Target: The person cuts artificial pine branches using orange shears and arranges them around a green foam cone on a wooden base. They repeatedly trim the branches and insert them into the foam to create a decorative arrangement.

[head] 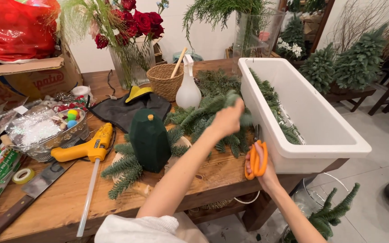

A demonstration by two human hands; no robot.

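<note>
desk (59, 198): wooden, cluttered
planter (311, 121): long white trough on desk's right edge
fir branches (203, 114): piled on desk beside planter
left hand (227, 119): closed around a fir sprig
right hand (263, 167): gripping orange scissors (256, 158), blades up near sprig

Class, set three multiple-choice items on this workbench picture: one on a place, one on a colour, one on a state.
1. Where does the glue gun lie?
A. in the white trough
B. on the wooden table, left of the green foam block
C. in the wicker basket

2. What colour are the scissors' handles?
A. orange
B. blue
C. black

3. What is the left hand doing?
A. resting flat
B. holding the spray bottle
C. gripping fir sprigs

Answers:
1 B, it lies on the wooden table beside the green foam block.
2 A, the scissors in the right hand are orange.
3 C, the left hand closes on fir sprigs.
</note>
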